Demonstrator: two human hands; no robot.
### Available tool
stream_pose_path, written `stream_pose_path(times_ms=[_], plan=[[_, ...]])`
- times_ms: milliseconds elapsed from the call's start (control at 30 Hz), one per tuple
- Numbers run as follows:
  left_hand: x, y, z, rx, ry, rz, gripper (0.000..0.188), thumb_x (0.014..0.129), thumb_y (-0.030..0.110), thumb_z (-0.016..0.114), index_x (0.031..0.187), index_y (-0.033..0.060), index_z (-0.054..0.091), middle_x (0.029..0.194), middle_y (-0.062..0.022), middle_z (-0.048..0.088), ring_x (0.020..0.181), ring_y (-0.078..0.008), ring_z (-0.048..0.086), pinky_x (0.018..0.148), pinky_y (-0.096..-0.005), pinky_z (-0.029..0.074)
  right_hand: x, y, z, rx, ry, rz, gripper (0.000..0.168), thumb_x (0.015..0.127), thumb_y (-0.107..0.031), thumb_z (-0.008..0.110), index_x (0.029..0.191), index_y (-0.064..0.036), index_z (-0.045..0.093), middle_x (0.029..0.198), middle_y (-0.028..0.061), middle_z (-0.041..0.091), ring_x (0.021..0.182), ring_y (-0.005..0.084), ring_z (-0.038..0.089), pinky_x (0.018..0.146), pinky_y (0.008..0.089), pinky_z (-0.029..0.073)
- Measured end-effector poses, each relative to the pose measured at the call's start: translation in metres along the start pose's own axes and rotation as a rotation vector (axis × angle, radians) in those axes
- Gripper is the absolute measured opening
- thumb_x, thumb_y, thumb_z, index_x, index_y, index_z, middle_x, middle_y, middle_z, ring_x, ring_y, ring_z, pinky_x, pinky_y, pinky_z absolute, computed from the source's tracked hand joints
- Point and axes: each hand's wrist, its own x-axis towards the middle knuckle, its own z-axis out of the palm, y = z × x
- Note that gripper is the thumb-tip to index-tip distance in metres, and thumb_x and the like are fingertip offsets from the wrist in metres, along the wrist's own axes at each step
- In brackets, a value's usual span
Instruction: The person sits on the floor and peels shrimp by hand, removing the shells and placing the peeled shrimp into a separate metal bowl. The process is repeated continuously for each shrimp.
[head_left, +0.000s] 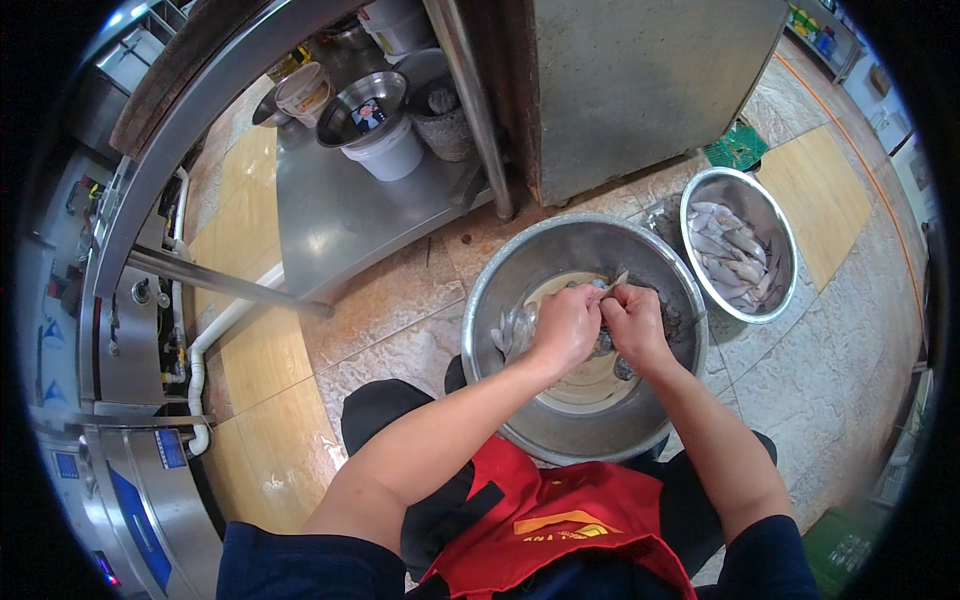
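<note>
My left hand (568, 321) and my right hand (636, 324) meet above a large round metal basin (585, 433). Pinched between the fingers of both is a small fish (620, 278), mostly covered by them. Under the hands, the basin holds cloudy liquid (574, 394) and some dark, wet pieces. More small fish (517, 330) lie against its left side, and a dark mass (679, 309) rests along the right wall. A smaller metal bowl (685, 225) stands on the floor to the right, filled with several pale fish (733, 253).
At the upper left, a steel shelf (337, 240) carries a white bucket (390, 155) topped by a metal bowl (328, 131) with a phone (368, 116) inside. A metal cabinet (645, 90) stands beyond the basin. An orange hose (851, 139) runs along the right-hand floor.
</note>
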Motion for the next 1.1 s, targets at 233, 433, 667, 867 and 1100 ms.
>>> stream_pose_path(times_ms=[233,433,667,867,1100], plan=[[0.014,-0.034,0.016,-0.334,-0.159,-0.250,0.024,0.098,0.010,0.056,0.102,-0.0079,0.071,0.088,-0.0134,0.075,0.079,-0.0205,0.072,0.073,-0.0334,0.057,-0.008,-0.001,0.014,0.147,0.130,0.071,0.021,0.086,-0.003,0.062,0.067,0.008,0.061,0.061,0.0080,0.063,0.058,0.0088,0.058,0.053,0.0313,0.051],[0.015,-0.019,0.003,-0.421,-0.196,-0.401,0.020,0.098,0.007,0.058,0.095,-0.0071,0.072,0.085,-0.0078,0.071,0.075,-0.0138,0.067,0.067,-0.0294,0.056,-0.020,0.003,0.021,0.229,0.165,0.099,0.024,0.085,-0.004,0.064,0.064,0.006,0.057,0.058,0.0073,0.058,0.058,0.0088,0.056,0.053,0.0319,0.050],[0.016,-0.018,0.004,-0.370,-0.236,-0.353,0.019,0.097,0.008,0.061,0.100,-0.0077,0.071,0.086,-0.0082,0.071,0.073,-0.0139,0.067,0.067,-0.0279,0.056,-0.018,0.032,0.008,0.065,0.166,0.093,0.024,0.081,-0.007,0.065,0.063,0.005,0.053,0.054,0.0125,0.048,0.053,0.0128,0.046,0.051,0.0384,0.041],[0.007,-0.005,-0.002,-0.416,-0.159,-0.339,0.021,0.099,0.010,0.059,0.106,-0.0068,0.069,0.085,-0.0078,0.070,0.072,-0.0139,0.067,0.070,-0.0273,0.056,-0.013,0.041,0.000,-0.149,0.160,0.079,0.024,0.082,-0.007,0.065,0.065,0.005,0.053,0.056,0.0157,0.046,0.051,0.0165,0.047,0.052,0.0405,0.042],[0.020,0.007,-0.025,-0.611,-0.108,-0.366,0.023,0.102,0.007,0.052,0.117,-0.0074,0.063,0.101,-0.0096,0.068,0.081,-0.0136,0.066,0.077,-0.0270,0.057,-0.001,0.025,-0.027,0.316,0.054,0.280,0.017,0.094,-0.005,0.063,0.080,-0.004,0.053,0.066,-0.0007,0.048,0.052,0.0101,0.046,0.043,0.0268,0.036]])
